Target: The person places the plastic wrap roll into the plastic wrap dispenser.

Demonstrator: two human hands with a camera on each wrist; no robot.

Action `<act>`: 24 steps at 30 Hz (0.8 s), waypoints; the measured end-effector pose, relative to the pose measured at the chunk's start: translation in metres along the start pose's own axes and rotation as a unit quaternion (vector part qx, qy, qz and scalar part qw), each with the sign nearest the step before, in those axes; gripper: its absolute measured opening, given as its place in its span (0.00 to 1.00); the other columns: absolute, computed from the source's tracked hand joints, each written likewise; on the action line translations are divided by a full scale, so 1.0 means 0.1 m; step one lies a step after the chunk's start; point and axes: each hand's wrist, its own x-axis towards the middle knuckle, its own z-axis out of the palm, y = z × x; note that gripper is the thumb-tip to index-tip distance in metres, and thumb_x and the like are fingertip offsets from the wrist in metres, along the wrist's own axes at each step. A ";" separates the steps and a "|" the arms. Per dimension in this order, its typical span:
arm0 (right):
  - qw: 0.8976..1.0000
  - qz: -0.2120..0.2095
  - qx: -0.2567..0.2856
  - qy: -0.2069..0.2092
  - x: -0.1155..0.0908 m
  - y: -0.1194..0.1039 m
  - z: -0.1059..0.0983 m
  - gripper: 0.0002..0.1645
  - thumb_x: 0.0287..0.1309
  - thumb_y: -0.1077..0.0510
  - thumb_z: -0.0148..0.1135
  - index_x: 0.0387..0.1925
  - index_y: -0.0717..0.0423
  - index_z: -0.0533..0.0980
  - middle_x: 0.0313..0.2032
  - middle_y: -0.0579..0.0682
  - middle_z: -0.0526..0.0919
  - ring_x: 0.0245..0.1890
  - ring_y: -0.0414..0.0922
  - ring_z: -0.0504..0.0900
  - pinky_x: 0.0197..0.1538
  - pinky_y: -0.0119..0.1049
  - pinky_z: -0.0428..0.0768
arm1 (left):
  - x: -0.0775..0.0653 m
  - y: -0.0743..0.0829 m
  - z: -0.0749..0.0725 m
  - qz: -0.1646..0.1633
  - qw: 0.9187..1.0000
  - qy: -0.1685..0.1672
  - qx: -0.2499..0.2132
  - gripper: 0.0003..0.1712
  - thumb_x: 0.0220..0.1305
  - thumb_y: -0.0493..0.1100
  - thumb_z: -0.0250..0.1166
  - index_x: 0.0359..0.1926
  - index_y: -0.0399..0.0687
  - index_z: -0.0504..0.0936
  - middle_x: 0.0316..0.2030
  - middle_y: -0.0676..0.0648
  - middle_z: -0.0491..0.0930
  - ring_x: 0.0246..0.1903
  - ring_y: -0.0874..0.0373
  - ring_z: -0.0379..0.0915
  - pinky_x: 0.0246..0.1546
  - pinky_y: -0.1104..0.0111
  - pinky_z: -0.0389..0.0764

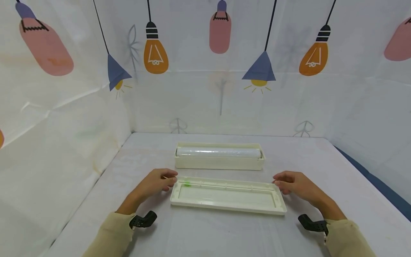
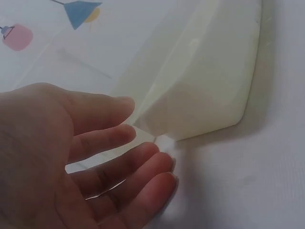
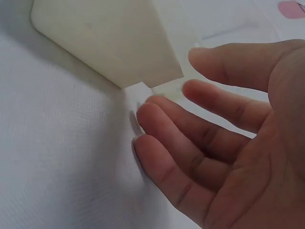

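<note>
A cream plastic lid (image 1: 226,197) lies flat on the table, its rimmed, hollow side up, with a green mark near its far left corner. Behind it stands a matching long box (image 1: 219,164), uncovered, with a roll of clear cling film (image 1: 218,152) inside. My left hand (image 1: 159,181) is at the lid's far left corner, fingers relaxed and slightly bent. At the far right corner, my right hand (image 1: 297,185) mirrors it. In the wrist views both left fingertips (image 2: 125,105) and right fingertips (image 3: 198,57) are close to the lid; I cannot tell whether they touch it.
A white cloth covers the table (image 1: 224,232). White sheeting (image 1: 199,100) printed with lamps and bulbs hangs behind and along the left side. Each wrist wears a black strap mount (image 1: 144,219). A blue strip (image 1: 372,178) shows beyond the right table edge.
</note>
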 end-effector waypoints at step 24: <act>1.000 -0.008 -0.008 0.010 0.00 0.01 0.13 0.21 0.68 0.51 0.63 0.53 0.62 0.79 0.45 0.52 0.84 0.39 0.48 0.79 0.38 0.38 0.80 | 0.02 -0.02 0.07 0.010 1.000 0.013 0.017 0.18 0.70 0.42 0.64 0.58 0.41 0.82 0.47 0.47 0.83 0.32 0.56 0.79 0.34 0.65 0.81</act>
